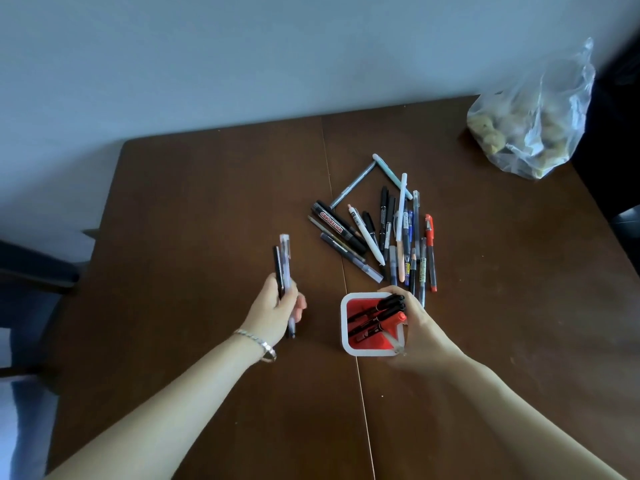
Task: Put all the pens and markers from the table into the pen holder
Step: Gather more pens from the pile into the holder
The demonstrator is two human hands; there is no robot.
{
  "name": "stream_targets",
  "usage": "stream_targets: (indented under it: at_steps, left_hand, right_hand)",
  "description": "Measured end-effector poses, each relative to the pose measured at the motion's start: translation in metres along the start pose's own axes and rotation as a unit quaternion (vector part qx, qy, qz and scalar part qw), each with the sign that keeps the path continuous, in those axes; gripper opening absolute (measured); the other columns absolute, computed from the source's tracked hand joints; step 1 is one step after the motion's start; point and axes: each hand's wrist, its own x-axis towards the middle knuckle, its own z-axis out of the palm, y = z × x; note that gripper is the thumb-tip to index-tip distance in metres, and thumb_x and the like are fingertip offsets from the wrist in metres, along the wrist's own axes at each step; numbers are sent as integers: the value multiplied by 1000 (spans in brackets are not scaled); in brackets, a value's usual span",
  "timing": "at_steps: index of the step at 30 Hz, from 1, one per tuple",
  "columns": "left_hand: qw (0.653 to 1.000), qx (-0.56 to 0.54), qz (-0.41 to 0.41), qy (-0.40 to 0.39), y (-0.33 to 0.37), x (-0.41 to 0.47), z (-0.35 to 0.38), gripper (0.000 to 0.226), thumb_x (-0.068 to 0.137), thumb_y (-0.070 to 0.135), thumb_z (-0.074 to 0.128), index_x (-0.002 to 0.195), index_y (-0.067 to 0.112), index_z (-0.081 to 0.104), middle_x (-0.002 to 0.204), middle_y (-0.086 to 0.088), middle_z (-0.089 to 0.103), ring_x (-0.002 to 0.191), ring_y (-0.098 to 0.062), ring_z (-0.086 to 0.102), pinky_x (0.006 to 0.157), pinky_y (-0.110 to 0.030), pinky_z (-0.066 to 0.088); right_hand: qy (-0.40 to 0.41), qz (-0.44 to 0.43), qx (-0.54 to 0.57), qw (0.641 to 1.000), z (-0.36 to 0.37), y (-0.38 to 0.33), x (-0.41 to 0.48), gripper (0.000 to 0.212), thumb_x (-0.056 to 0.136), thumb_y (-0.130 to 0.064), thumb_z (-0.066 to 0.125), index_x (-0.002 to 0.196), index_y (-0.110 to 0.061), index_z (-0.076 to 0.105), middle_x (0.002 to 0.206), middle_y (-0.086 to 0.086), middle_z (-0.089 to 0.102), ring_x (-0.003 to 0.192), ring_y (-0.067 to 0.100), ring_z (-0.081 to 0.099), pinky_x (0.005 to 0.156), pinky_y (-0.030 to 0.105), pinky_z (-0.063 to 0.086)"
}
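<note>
Pale blue-grey wall runs behind the dark brown wooden desk [207,209], which has a thin seam down its middle. From my remote seat I see the left hand [277,308] raised over the desk, its fingers clamped on two pens held nearly upright: a clear-barrelled pen [286,268] and a slim black pen [278,268] beside it. A silver bracelet [258,342] sits on that wrist. The right hand [417,322] rests against the right side of the square white pen holder with a red inside [348,327], fingers wrapped over its rim and closed on a bunch of black and red markers [379,315] leaning inside it. Just beyond the holder lies the loose pile of pens and markers [388,233], including a black whiteboard marker [337,226] and an orange-red pen [429,251]. A clear plastic bag [533,129] sits at the far right corner.
</note>
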Motion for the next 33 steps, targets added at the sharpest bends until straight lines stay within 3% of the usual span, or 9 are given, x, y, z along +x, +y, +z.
stream_targets:
  at_steps: [3, 5, 10, 15, 19, 22, 27, 30, 33]
  left_hand:
    - [945, -325, 21, -23, 24, -30, 3, 31, 93, 3, 44, 108, 28, 53, 75, 4, 66, 71, -9, 65, 76, -25, 55]
    - [926, -373, 47, -27, 36, -37, 9, 36, 89, -4, 47, 104, 28, 54, 85, 3, 68, 89, -15, 68, 87, -29, 53]
    - [965, -193, 173, 38, 48, -33, 37, 27, 87, 9, 59, 83, 35, 58, 104, 1, 69, 105, -12, 63, 87, -20, 51]
    - [983, -61, 171, 7, 24, -32, 66, 21, 88, 7, 55, 87, 28, 56, 104, 12, 64, 106, -7, 59, 92, -23, 50]
    - [977, 1, 213, 27, 14, -35, 65, 17, 89, 13, 54, 93, 28, 61, 100, 27, 58, 99, 2, 58, 81, -5, 46]
    - [958, 104, 266, 31, 6, -36, 61, 30, 91, 15, 52, 120, 17, 55, 114, 14, 61, 108, -6, 58, 85, -10, 47]
    - [855, 312, 410, 63, -13, -30, 61, 39, 88, 18, 43, 126, 12, 46, 123, -10, 63, 114, -18, 58, 98, -28, 38]
    - [869, 327, 368, 45, -12, -30, 63, 45, 91, 23, 37, 136, 15, 35, 132, -8, 56, 125, -16, 48, 102, -35, 35]
    - [918, 211, 334, -29, 8, -26, 52, 47, 96, 39, 26, 136, 19, 39, 139, 0, 48, 131, -5, 33, 111, -29, 27]
  right_hand:
    - [-2, 1, 3, 1000, -1, -2, -1, 83, 48, -18, 72, 112, -47, 28, 115, -20, 41, 109, 3, 48, 87, 10, 37]
    - [-2, 5, 7, 1000, -1, -4, -2, 85, 46, -17, 70, 115, -44, 28, 117, -11, 43, 109, 9, 48, 89, 19, 41]
    - [-8, 15, 7, 1000, -2, -6, -4, 93, 50, -9, 77, 126, -30, 29, 123, -4, 42, 114, 14, 46, 92, 27, 44]
    - [1, 13, -2, 1000, -1, -6, -4, 96, 49, -11, 81, 129, -27, 30, 126, -5, 42, 117, 14, 47, 93, 27, 44]
    - [2, 9, -15, 1000, 0, -4, -2, 98, 51, -10, 84, 126, -34, 26, 127, -8, 39, 117, 11, 44, 90, 20, 43]
    - [3, 11, -15, 1000, -1, -5, -2, 97, 52, -6, 83, 127, -33, 27, 126, -8, 39, 115, 9, 44, 82, 13, 44]
    - [4, 9, 1, 1000, -1, -8, -5, 97, 47, -14, 77, 130, -29, 28, 127, -2, 42, 117, 16, 48, 88, 29, 50]
    - [-3, 12, -4, 1000, -2, -8, -5, 98, 53, -3, 80, 124, -37, 23, 126, -5, 40, 115, 13, 46, 83, 24, 50]
    - [0, 10, 0, 1000, -3, -4, -2, 97, 52, -3, 80, 124, -35, 25, 124, -4, 42, 113, 15, 48, 81, 20, 49]
